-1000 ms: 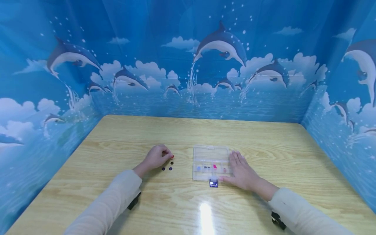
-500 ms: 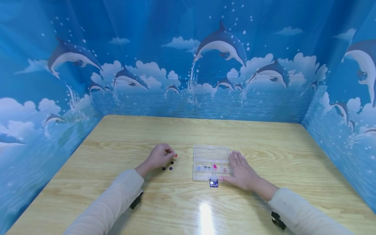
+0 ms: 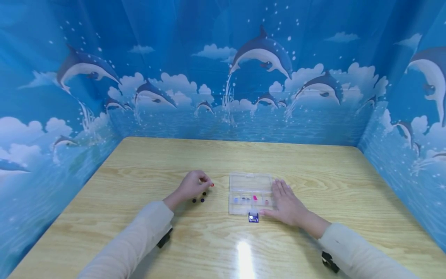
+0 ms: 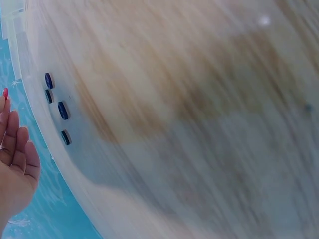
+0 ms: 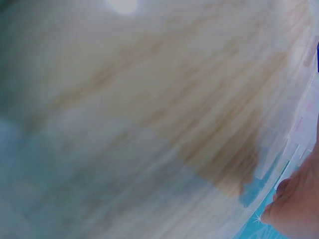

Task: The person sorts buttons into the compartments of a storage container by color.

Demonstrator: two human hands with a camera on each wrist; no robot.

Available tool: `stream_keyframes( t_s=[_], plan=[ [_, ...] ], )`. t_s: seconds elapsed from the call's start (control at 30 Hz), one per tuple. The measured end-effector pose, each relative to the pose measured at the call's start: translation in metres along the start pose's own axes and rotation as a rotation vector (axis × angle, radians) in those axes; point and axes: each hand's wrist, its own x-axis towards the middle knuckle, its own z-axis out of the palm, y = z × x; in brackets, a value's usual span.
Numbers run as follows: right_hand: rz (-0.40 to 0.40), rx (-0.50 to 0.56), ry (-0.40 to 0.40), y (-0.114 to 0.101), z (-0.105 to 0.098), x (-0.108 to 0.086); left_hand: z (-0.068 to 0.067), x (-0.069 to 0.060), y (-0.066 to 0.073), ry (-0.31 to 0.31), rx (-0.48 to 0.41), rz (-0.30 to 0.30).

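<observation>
My left hand (image 3: 194, 184) pinches a small red piece (image 3: 212, 185) between thumb and fingertips, a little above the table; its exact kind is too small to tell. Below that hand lie several small dark round discs (image 3: 203, 200), also visible in the left wrist view as flat dark discs (image 4: 63, 110). A clear plastic compartment box (image 3: 240, 210) stands to the right with its lid (image 3: 250, 181) laid open away from me. Its compartments hold small blue, dark, pink (image 3: 255, 197) and reddish bits. My right hand (image 3: 288, 205) rests with straight fingers against the box's right side.
A small dark blue square piece (image 3: 253, 217) sits at the box's front edge, near my right thumb. The wooden table (image 3: 156, 155) is bordered at the back and sides by a blue dolphin-print curtain (image 3: 209, 77).
The left hand has moved slightly right, toward the box, carrying the red piece away from the dark discs. The right hand and box have stayed put.
</observation>
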Motion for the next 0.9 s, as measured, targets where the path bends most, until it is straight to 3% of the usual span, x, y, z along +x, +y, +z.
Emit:
stream_keyframes(
  t_s=[0.9],
  plan=[
    [0.002,0.0,0.005,0.001,0.002,0.0,0.011,0.006,0.022,-0.006,-0.011,0.007]
  ],
)
